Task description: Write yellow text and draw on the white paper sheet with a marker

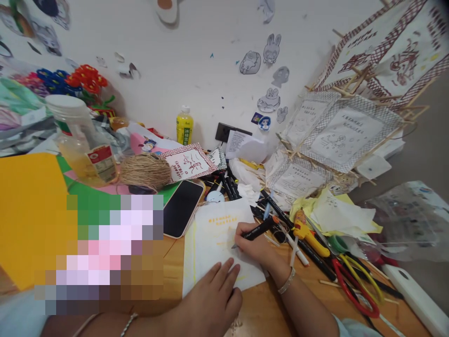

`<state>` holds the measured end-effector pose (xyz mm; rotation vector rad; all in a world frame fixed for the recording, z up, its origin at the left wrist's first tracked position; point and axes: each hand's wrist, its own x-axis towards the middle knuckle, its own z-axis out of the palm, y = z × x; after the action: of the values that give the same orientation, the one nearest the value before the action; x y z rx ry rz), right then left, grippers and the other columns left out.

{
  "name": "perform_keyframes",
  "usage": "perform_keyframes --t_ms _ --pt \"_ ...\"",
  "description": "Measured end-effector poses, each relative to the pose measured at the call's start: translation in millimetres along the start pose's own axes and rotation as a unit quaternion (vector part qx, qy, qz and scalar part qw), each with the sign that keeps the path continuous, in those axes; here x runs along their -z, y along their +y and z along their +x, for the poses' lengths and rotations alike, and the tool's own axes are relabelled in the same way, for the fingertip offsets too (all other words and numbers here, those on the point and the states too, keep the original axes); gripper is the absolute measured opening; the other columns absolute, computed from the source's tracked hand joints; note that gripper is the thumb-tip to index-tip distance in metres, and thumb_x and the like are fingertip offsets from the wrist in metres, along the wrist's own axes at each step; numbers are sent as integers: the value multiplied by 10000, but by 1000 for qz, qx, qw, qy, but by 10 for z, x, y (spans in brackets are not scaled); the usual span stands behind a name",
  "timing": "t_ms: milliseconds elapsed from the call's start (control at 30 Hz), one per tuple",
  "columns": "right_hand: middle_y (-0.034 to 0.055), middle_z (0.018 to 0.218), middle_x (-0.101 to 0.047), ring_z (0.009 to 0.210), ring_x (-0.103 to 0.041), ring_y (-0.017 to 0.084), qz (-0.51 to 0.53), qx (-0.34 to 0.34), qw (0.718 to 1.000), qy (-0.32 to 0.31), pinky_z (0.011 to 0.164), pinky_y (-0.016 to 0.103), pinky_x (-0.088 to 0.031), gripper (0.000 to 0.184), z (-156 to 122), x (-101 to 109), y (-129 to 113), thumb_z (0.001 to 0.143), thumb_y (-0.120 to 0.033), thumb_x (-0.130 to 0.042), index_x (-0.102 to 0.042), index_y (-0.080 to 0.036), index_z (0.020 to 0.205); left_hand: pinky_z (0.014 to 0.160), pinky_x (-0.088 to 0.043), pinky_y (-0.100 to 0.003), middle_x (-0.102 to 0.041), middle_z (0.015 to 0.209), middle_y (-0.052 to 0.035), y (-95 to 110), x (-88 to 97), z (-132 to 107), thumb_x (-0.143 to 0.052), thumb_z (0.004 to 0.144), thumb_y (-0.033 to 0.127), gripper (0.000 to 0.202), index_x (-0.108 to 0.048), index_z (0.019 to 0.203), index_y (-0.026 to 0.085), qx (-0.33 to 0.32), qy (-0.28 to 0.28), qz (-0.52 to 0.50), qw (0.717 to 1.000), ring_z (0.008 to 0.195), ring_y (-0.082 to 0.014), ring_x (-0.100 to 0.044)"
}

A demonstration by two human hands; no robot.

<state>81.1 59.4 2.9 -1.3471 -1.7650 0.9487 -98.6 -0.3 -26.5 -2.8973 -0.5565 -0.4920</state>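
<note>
A white sheet of paper point(206, 252) with orange writing near its top and yellow lines along its edges lies on the wooden table. My right hand point(254, 245) grips a black marker pen point(259, 229) with an orange end, its tip at the sheet's surface. Flat on the lower part of the paper rests my left hand point(217, 297), fingers stretched out and nothing in them. Left of the sheet, a smartphone point(180, 208) with a dark screen lies close to the paper's edge.
Scissors with red handles point(354, 290), a yellow glue gun point(308, 234) and several black pens crowd the right side. Paper lanterns point(343, 126) stand behind them. A twine ball point(145, 171), a plastic jar point(82, 140) and a yellow bottle point(184, 125) stand at the back left.
</note>
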Motion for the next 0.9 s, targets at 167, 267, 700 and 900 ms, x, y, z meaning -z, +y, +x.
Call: perform_keyframes --t_ms 167,267,700,900 --pt "-50 513 -342 519 -335 112 -25 15 999 -16 490 233 -275 174 13 12 20 637 -142 -430 -337 -207 505 945 -374 -418 -572 1236 -179 1 -59 -5 -511 910 307 212 -587 1018 142 6 15 10 1000 1164 -307 -522" --pt "-50 503 -346 524 -346 118 -26 -2 999 30 501 236 -282 170 28 76 75 620 -152 -439 -333 -208 499 936 -377 -421 -567 1245 -174 -8 -64 -6 -493 917 313 230 -588 1031 137 2 7 12 1000 1164 -312 -518" --pt "-58 505 -332 518 -337 105 -60 -5 998 -10 498 221 -265 149 36 193 126 606 -134 -424 -335 -201 508 926 -385 -429 -529 1282 -197 -38 -72 -8 -539 887 354 261 -582 1003 125 15 -5 -13 1000 1184 -343 -496" --pt "-57 464 -380 478 -357 103 -26 -42 998 28 471 215 -278 134 38 312 100 575 -125 -414 -360 -201 480 932 -379 -427 -517 1298 -188 -55 -92 -13 -531 893 336 246 -589 1013 129 9 -7 -5 1000 1196 -335 -483"
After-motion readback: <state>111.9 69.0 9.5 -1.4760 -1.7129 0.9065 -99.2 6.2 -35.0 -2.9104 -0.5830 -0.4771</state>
